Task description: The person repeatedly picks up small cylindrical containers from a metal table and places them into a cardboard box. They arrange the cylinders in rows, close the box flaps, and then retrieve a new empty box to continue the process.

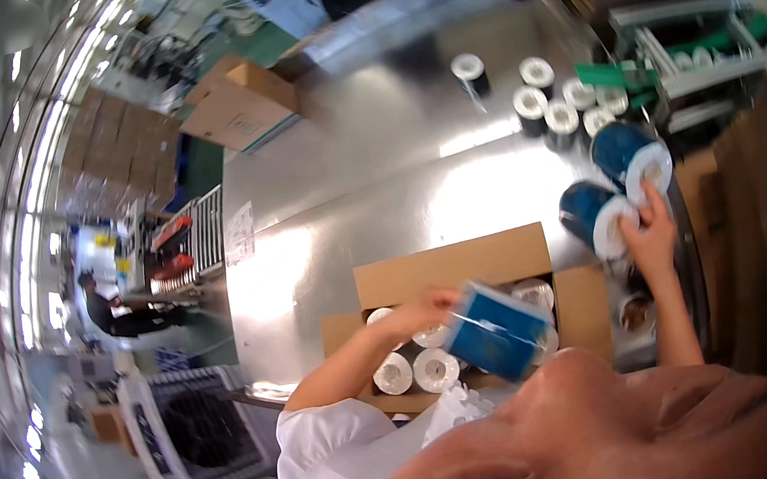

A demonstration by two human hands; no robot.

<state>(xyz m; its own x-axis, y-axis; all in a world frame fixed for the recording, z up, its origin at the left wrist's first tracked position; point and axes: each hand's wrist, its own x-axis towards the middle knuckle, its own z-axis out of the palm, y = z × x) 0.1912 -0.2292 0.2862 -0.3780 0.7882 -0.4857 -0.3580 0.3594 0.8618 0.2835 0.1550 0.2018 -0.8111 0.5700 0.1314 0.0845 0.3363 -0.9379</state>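
Note:
My left hand [429, 310] is closed on the edge of a blue spool [497, 332], which is tilted above an open cardboard box [454, 266]. The spool looks wrapped in shiny clear film. Inside the box stand several white-ended spools [436, 370], partly hidden by my hand and the held spool. To the right, my right hand [652, 237] has its fingers hooked at the white ends of two blue spools, a nearer one [585, 206] and a farther one [619, 147]. Both lie tilted, with their white ends toward me.
Several dark spools with white tops [561, 116] stand on the metal table [371, 165], one [469, 70] apart from them. A metal frame with green parts [697, 50] is at the far right. Cardboard cartons [240, 106] stand far left; a person [106, 311] is beyond.

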